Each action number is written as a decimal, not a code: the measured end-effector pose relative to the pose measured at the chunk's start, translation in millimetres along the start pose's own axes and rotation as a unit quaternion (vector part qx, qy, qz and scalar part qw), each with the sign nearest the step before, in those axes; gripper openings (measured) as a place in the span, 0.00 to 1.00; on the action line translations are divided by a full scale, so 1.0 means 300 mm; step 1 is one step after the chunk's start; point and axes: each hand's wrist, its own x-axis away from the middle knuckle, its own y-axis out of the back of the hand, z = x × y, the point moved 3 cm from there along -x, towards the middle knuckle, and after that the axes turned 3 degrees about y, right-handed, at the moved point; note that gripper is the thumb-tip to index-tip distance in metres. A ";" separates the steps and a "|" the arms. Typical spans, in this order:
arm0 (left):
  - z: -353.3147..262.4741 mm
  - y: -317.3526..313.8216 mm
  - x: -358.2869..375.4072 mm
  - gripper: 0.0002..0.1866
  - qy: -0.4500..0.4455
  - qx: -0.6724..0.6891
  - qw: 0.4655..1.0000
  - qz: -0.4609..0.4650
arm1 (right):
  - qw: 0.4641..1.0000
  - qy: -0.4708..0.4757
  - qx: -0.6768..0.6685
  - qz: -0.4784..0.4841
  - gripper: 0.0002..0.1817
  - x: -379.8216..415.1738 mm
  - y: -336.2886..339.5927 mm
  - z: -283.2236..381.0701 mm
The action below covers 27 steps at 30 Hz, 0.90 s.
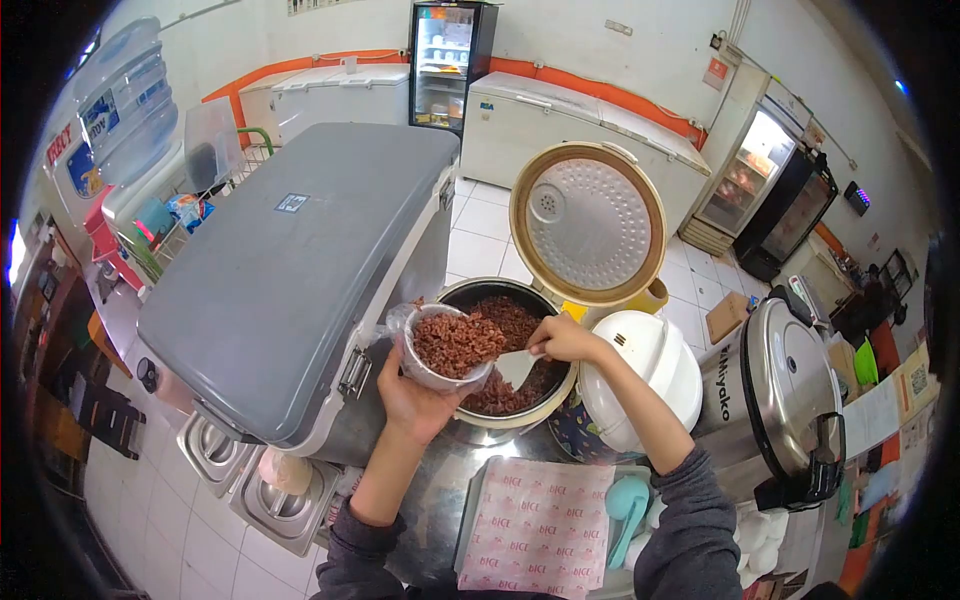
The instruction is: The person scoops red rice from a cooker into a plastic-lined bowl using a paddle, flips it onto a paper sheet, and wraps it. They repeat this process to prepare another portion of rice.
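My left hand (412, 400) is wrapped round a small clear plastic bowl (440, 376), tilted over the near rim of an open rice cooker (467, 432). Reddish-brown cooked rice (455, 342) heaps up in the bowl. More of the same rice (500, 318) fills the cooker's dark inner pot. A white rice paddle (515, 368) is in my right hand (565, 340), its blade between the bowl and the rice in the pot. Behind the pot stands the cooker's raised lid (588, 222), its dimpled inner side facing me.
A large grey cooler box (310, 240) stands close on the left. To the right are a white-lidded cooker (645, 375) and a steel Miyako cooker (765, 380). Nearer me lie printed paper sheets (535, 520) and a teal scoop (627, 497). Metal pans (285, 500) sit lower left.
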 end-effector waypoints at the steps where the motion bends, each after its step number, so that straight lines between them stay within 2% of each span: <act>1: -0.003 -0.005 -0.001 0.30 -0.006 -0.014 1.000 -0.001 | 1.000 0.004 -0.009 -0.018 0.10 0.008 0.016 -0.001; 3: -0.008 -0.009 -0.002 0.30 -0.017 -0.025 1.000 -0.003 | 0.998 0.015 -0.025 -0.057 0.10 0.028 0.063 0.008; 8: -0.003 0.008 0.000 0.28 -0.017 -0.028 0.999 -0.021 | 0.983 -0.082 -0.047 -0.160 0.09 0.105 0.206 0.041; 12: 0.045 0.025 -0.023 0.29 -0.014 -0.023 0.998 -0.055 | 0.947 -0.062 0.136 -0.284 0.08 0.188 0.264 0.202; 15: 0.086 0.023 -0.052 0.29 -0.017 -0.021 0.995 -0.092 | 0.932 -0.104 0.250 -0.239 0.08 0.239 0.198 0.358; 17: 0.108 0.013 -0.069 0.30 -0.031 -0.030 0.994 -0.100 | 0.918 -0.116 0.262 -0.272 0.12 0.271 0.119 0.431; 22: 0.132 -0.016 -0.093 0.30 -0.053 -0.061 0.991 -0.105 | 0.899 -0.056 0.303 -0.311 0.22 0.311 -0.046 0.461; 24: 0.142 0.008 -0.116 0.30 -0.033 -0.050 0.992 -0.109 | 0.890 -0.026 0.314 -0.329 0.24 0.317 -0.082 0.468; 27: 0.146 0.030 -0.142 0.29 -0.033 -0.064 0.993 -0.098 | 0.852 0.028 0.379 -0.359 0.25 0.322 -0.099 0.489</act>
